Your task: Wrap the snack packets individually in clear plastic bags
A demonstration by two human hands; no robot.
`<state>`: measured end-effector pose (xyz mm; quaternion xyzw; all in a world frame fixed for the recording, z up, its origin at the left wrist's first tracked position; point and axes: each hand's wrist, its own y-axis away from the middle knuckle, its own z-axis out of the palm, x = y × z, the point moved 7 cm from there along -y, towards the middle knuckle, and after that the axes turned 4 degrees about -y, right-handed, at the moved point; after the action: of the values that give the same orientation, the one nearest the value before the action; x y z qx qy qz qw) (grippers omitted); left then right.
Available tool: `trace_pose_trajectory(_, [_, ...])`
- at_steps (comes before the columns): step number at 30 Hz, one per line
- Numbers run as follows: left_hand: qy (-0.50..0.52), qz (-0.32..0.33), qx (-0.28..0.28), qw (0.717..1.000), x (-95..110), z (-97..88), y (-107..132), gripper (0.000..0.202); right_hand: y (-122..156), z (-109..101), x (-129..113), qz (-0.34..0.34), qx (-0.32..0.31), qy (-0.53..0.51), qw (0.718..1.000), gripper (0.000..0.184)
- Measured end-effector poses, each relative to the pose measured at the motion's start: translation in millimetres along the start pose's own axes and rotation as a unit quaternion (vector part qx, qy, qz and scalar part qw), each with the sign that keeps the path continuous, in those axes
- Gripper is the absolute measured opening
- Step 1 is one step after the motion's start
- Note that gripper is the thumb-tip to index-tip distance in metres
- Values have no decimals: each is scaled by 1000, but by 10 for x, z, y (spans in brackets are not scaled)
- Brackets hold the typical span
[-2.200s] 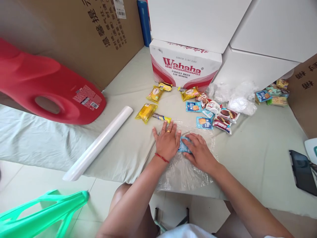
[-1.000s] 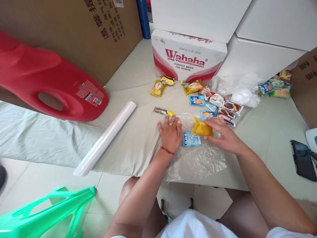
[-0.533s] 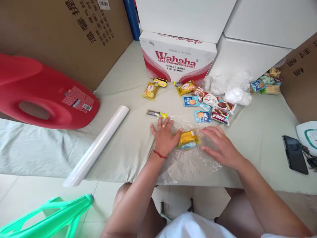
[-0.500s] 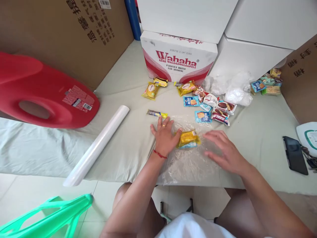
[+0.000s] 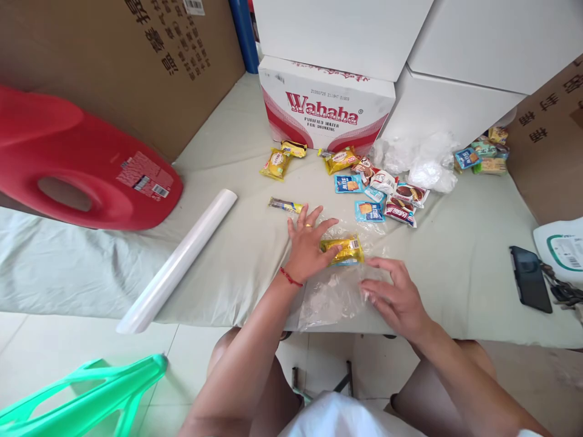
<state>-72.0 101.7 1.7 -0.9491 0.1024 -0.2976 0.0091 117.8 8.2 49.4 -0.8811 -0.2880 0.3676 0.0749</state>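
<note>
A sheet of clear plastic film [image 5: 325,300] lies on the cloth-covered table in front of me. On it rests a yellow snack packet [image 5: 348,246], with part of a blue packet showing beneath. My left hand [image 5: 312,249] is open, fingers spread over the film, its thumb on the yellow packet. At the film's right side, my right hand [image 5: 396,297] pinches the edge of the film between thumb and fingers. A thin snack bar [image 5: 285,205] lies just beyond my left fingertips.
Several snack packets [image 5: 401,209] lie beyond the film, near crumpled clear plastic [image 5: 416,161]. A white roll [image 5: 182,261] and a red jug [image 5: 104,176] are at left. A Wahaba-style water carton [image 5: 325,109] stands behind; a phone [image 5: 531,279] is at right.
My right hand has moved down and left onto the film, drawing its right edge inward. My left fingers have spread, and the thumb has come onto the yellow packet.
</note>
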Motion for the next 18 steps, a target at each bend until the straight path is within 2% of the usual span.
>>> trace_pose_trajectory(4, [32, 45, -21, 998, 62, -7, 43, 33, -499, -89, 202, 75, -41, -96, 992, 19])
trace_pose_trajectory(8, [48, 45, -37, 997, 62, 28, 35, 25, -868, 23, 529, 165, -56, -114, 978, 22])
trace_pose_trajectory(13, [79, 1, -67, 995, -16, 20, 14, 40, -1057, 361, 805, 228, -94, -6, 969, 23])
trace_pose_trajectory(16, [120, -19, -69, 990, -86, -126, 95, 46, -1055, 483, 857, 233, -120, 75, 962, 20])
trace_pose_trajectory(18, [145, 5, -69, 987, -96, -264, 197, 56, -1037, 505, 867, 237, -126, 91, 959, 19])
